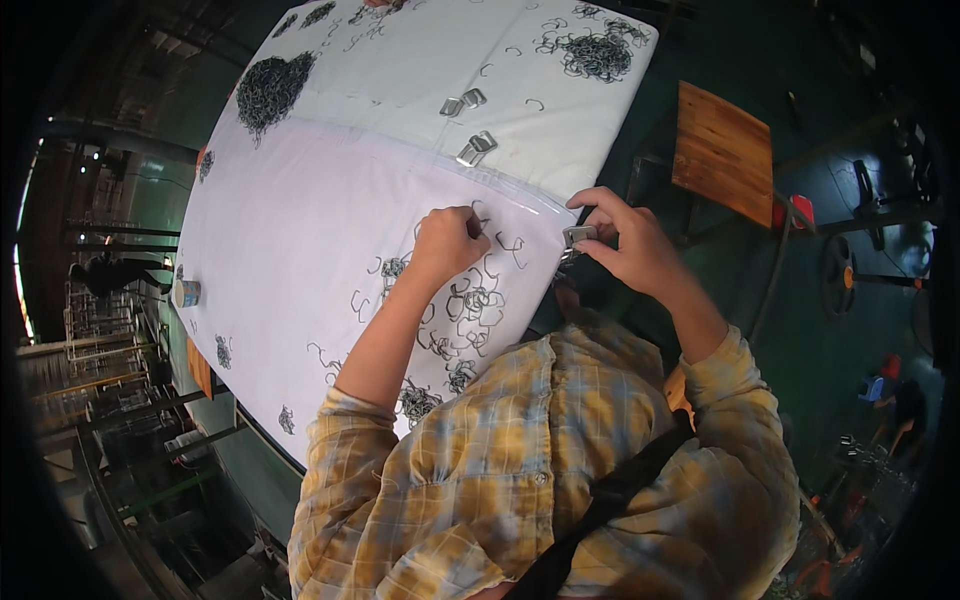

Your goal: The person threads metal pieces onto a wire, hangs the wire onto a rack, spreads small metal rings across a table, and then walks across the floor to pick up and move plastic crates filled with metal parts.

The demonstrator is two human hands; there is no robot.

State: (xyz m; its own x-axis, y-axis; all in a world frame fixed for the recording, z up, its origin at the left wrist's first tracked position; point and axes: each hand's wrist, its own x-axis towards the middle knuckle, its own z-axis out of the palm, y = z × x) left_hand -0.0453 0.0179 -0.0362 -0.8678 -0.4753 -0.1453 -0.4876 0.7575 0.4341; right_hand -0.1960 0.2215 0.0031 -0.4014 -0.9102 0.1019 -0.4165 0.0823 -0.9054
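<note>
My right hand (640,248) is at the table's right edge, its thumb and fingers closed on a small silver metal buckle (577,236). My left hand (447,243) is closed in a pinch above the white-covered table (290,215). Whatever it may hold is hidden by the fingers. Around and below it lie loose bent dark wire hooks (470,310), with a denser clump (418,402) close to my shirt. Beyond my hands, more buckles lie in two small groups: one pair (463,102) farther off and another group (477,149) nearer.
Big heaps of wire hooks sit at the far left (272,92) and far right (598,56) of the table. A paper cup (186,293) stands by the left edge. Right of the table is a wooden stool (723,155). Part of another person's hand (382,3) shows at the top.
</note>
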